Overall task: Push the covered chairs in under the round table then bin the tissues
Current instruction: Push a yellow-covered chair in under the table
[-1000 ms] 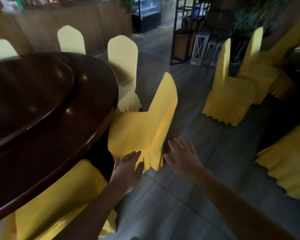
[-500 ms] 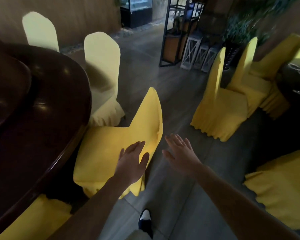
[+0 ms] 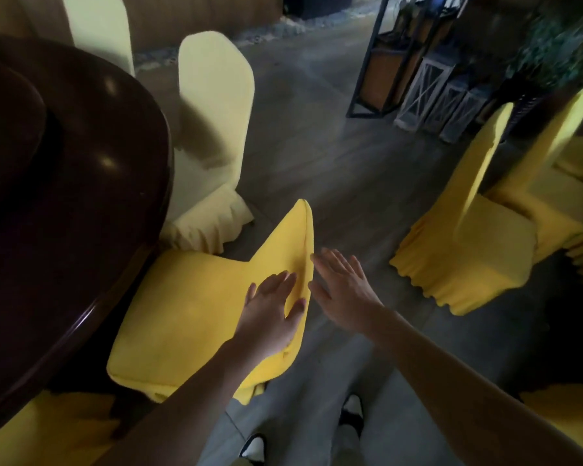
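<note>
The left hand [image 3: 270, 311] lies flat, fingers spread, on the backrest of the yellow chair [image 3: 196, 307]; the right hand [image 3: 344, 290] is open too, just beside the back's edge, whether touching is unclear. The chair's seat sits partly under the table [image 3: 91, 183]. This looks like the chair-pushing step; next, a firm push on the back toward the table should seat it fully. Beyond stands a pale chair [image 3: 212, 136], close in at the table. No tissues or bin show.

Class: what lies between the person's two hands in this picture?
In the head view, the yellow chair's backrest edge lies between the left hand and the right hand.
</note>
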